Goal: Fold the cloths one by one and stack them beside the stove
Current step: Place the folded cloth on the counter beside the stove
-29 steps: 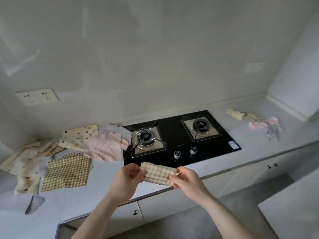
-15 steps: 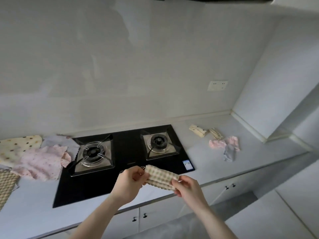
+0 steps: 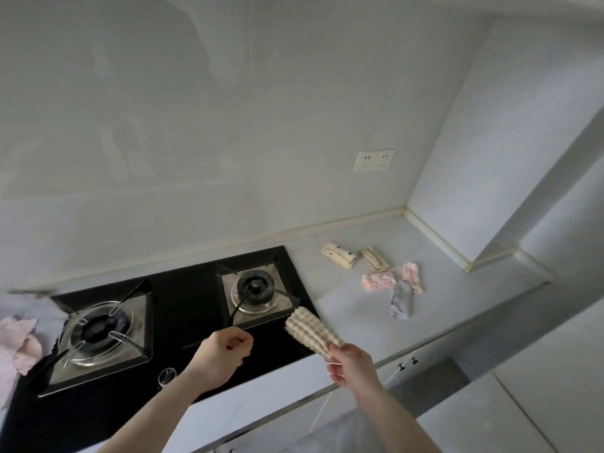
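My right hand (image 3: 351, 364) grips one end of a folded beige checked cloth (image 3: 309, 328), which sticks out up and left over the right front corner of the black stove (image 3: 183, 305). A thin thread hangs down from that hand. My left hand (image 3: 222, 351) hovers over the stove's front with its fingers curled and nothing in them. On the counter right of the stove lie folded cloths: a cream dotted one (image 3: 338, 255), a checked one (image 3: 376, 259), a pink one (image 3: 379, 282), another pink one (image 3: 411, 277) and a grey one (image 3: 401, 302).
Unfolded pink cloth (image 3: 16, 348) lies at the left edge beside the stove. The stove has two burners (image 3: 255, 286) and a knob (image 3: 166, 377). A wall socket (image 3: 373, 161) sits above the counter (image 3: 359, 322); a wall corner (image 3: 434, 233) bounds it at the right.
My left hand has let go of the checked cloth; only my right hand holds it now. The view has swung right, so the folded pile is nearer the centre.
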Demonstrator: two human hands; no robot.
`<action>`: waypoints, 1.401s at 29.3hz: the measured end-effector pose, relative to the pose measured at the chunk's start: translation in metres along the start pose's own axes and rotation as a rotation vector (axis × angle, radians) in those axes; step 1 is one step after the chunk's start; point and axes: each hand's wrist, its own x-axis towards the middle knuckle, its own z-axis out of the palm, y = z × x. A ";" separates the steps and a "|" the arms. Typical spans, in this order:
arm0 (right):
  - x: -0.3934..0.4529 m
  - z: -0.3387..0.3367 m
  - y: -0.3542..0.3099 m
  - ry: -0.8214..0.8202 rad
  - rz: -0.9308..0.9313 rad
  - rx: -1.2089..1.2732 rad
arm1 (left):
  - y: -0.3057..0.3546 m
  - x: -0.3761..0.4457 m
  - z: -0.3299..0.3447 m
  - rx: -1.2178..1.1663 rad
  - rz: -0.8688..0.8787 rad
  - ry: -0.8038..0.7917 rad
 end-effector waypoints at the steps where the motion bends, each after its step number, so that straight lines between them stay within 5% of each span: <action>1: 0.009 -0.009 -0.001 0.033 0.012 0.005 | 0.004 0.013 0.006 0.029 -0.005 -0.043; 10: 0.095 -0.063 -0.007 0.199 0.263 0.130 | 0.032 0.091 0.057 0.157 -0.065 -0.160; 28: 0.298 -0.115 -0.032 0.065 0.263 -0.288 | 0.050 0.137 0.113 0.069 -0.288 0.120; 38: 0.314 -0.093 -0.032 -0.021 0.322 -0.083 | 0.038 0.108 0.113 0.023 -0.368 0.229; 41: 0.296 -0.079 -0.008 0.088 0.354 0.040 | 0.032 0.099 0.104 0.005 -0.383 0.234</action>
